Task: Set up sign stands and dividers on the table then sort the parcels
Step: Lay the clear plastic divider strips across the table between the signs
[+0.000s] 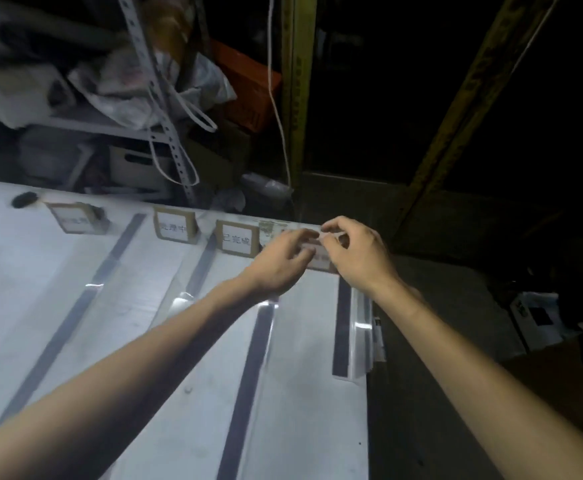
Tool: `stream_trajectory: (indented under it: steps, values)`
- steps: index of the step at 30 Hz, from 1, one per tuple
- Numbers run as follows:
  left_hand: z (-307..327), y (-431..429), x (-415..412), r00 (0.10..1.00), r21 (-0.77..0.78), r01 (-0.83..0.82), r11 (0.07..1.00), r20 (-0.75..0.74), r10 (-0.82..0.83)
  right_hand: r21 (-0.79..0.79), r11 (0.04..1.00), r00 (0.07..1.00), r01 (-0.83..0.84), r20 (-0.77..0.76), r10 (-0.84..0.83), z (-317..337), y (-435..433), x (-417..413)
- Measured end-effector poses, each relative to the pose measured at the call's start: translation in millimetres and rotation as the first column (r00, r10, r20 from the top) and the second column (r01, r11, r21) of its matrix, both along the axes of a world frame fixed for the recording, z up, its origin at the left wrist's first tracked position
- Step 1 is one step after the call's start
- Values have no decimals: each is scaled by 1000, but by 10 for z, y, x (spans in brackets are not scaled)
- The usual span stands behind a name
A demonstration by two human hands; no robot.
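- Head view is showing the fourth sign stand [320,258] sitting at the table's far right corner, at about 1 o'clock; it is mostly hidden behind both hands and blurred.
- The right hand [356,251] is grasping it, with curled fingers pinching its top edge.
- The left hand [279,261] is touching its left side; blur is hiding whether those fingers are clenching on it or only resting there, so I cannot tell.
- Three more sign stands are standing upright along the far edge at 11 to 12 o'clock: the left stand [75,220], the middle stand [174,228] and the near stand [237,239], which is just beside the left hand.
- Clear dividers with dark strips are lying across the white table [41,278], running from the signs toward the viewer: one strip [72,313] at 10 o'clock, one [248,375] under the left forearm, and one [343,323] along the right edge.
- A small dark object [23,199] is lying at the far left edge.
- A shelf [110,126] with crumpled bags and an orange crate [245,81] are sitting beyond the table at 11 to 12 o'clock.
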State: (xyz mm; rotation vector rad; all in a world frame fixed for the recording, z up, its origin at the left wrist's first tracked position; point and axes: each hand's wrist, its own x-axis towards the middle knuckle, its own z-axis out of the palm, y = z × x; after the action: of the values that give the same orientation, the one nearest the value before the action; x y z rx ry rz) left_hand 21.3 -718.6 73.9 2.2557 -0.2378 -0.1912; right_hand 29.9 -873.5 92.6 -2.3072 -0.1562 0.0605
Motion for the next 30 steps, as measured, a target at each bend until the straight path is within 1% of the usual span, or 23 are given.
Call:
stream_trajectory:
  steps: [4, 7, 12, 15, 17, 21, 23, 26, 28, 30]
  values:
    - [375, 1023, -292, 983, -10, -128, 992, 129, 129, 62, 987, 989, -148, 20, 147, 294, 952, -160]
    - [554, 1897, -724, 949, -23, -252, 967, 190, 252, 52, 964, 966, -260, 13, 259, 411, 1830, -363]
    - [651, 3452, -1627, 879, 35, -454, 890, 180, 441, -1, 869, 869, -494, 2, 494, 498, 3429, -834]
    - [627, 4230, -2118, 830, 60, -551, 832, 147, 539, -34, 814, 815, -580, -16, 579, 456, 4267, -1135]
    - [594, 4670, -2366, 807, 95, -588, 803, 127, 576, -51, 777, 779, -627, -28, 627, 409, 4739, -1284]
    - [406, 5432, -2582, 754, 95, -656, 749, 33, 656, -68, 734, 737, -675, -72, 672, 243, 5528, -1353]
    - [231, 5768, -2539, 755, 113, -651, 750, -5, 656, -90, 727, 732, -681, -116, 672, 61, 5870, -1284]
    - [-107, 6224, -2352, 773, 149, -621, 770, -48, 633, -142, 717, 727, -683, -226, 648, -360, 6354, -1101]
    - [-415, 6567, -2155, 805, 232, -564, 792, -60, 591, -173, 726, 739, -666, -289, 609, -697, 6674, -930]
    - [-752, 6882, -1927, 826, 338, -515, 788, -52, 562, -178, 758, 757, -627, -370, 539, -1055, 6939, -757]
